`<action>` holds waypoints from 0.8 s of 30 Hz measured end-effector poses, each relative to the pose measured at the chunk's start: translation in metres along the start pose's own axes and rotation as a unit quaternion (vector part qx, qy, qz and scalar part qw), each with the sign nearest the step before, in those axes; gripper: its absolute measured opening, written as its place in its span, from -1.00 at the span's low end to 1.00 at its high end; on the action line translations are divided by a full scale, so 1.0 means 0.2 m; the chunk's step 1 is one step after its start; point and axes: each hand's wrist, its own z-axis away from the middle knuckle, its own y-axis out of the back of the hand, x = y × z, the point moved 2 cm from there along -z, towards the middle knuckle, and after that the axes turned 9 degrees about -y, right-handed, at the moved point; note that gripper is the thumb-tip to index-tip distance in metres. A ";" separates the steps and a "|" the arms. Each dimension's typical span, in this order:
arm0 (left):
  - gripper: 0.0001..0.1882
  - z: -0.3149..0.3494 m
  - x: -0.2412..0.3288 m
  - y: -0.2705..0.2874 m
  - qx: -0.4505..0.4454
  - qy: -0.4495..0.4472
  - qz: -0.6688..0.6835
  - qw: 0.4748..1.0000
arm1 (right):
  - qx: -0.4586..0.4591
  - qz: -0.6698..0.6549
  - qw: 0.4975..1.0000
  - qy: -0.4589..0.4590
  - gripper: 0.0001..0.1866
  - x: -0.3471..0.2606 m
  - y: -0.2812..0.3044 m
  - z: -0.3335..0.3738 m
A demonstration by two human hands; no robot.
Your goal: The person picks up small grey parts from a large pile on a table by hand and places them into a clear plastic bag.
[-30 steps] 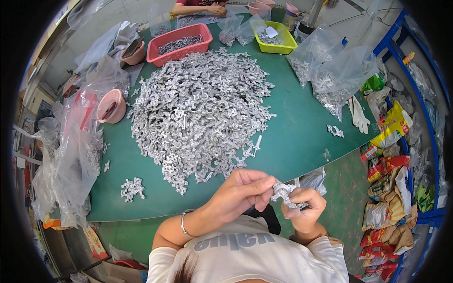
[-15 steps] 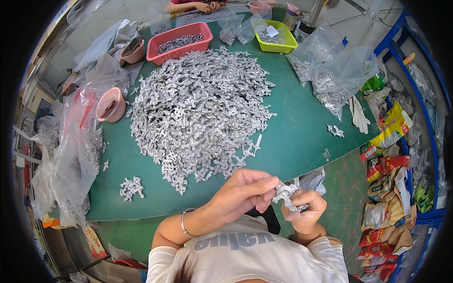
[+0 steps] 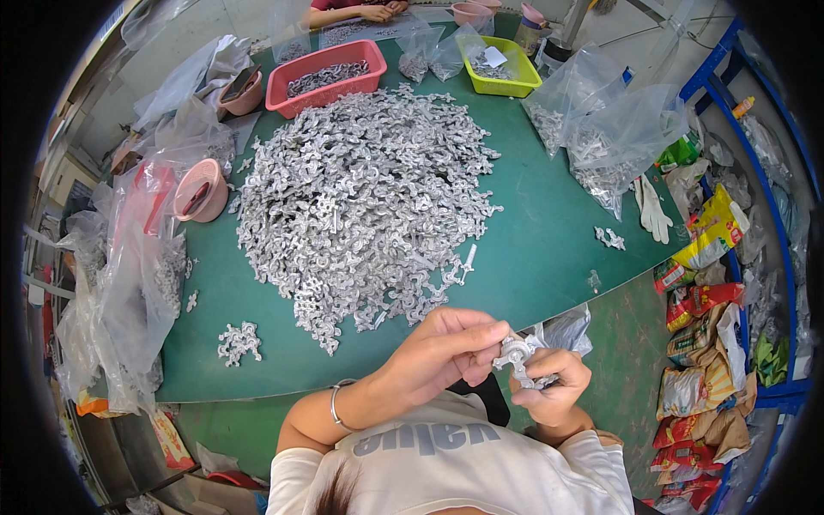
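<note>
Beyond the table's near edge, my left hand (image 3: pixel 446 348) pinches a silvery cast metal part (image 3: pixel 513 352) between thumb and fingers. My right hand (image 3: pixel 556 386) is closed around the lower end of the same part; whether it also holds other pieces is hidden by its fingers. A large heap of similar metal parts (image 3: pixel 369 197) covers the middle of the table (image 3: pixel 532 249). To the left of my left forearm lies a small cluster of parts (image 3: pixel 240 343) on the green surface.
Behind the heap stand a red basin (image 3: pixel 376 53) and a yellow-green basket (image 3: pixel 515 86). Pink pots (image 3: pixel 206 184) and plastic bags (image 3: pixel 129 283) line the left side. Filled clear bags (image 3: pixel 601 146) and a white glove (image 3: pixel 654 210) lie right. Another person's hands (image 3: pixel 378 12) rest across the table.
My right hand has shifted slightly left and its thumb has moved, tilting the metal part a little. My left hand has stayed nearly still.
</note>
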 end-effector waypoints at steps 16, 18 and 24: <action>-0.77 -0.01 -0.01 0.01 0.000 0.001 0.005 1.000 | 0.030 -0.050 0.997 -0.051 -0.66 0.04 0.00 0.04; -0.77 -0.01 -0.01 0.01 -0.001 -0.001 0.005 1.000 | 0.028 -0.056 0.997 -0.047 -0.67 0.04 0.00 0.04; -0.77 -0.01 -0.02 0.02 -0.003 0.001 0.008 1.000 | 0.038 -0.074 0.995 -0.050 -0.70 0.05 -0.01 0.05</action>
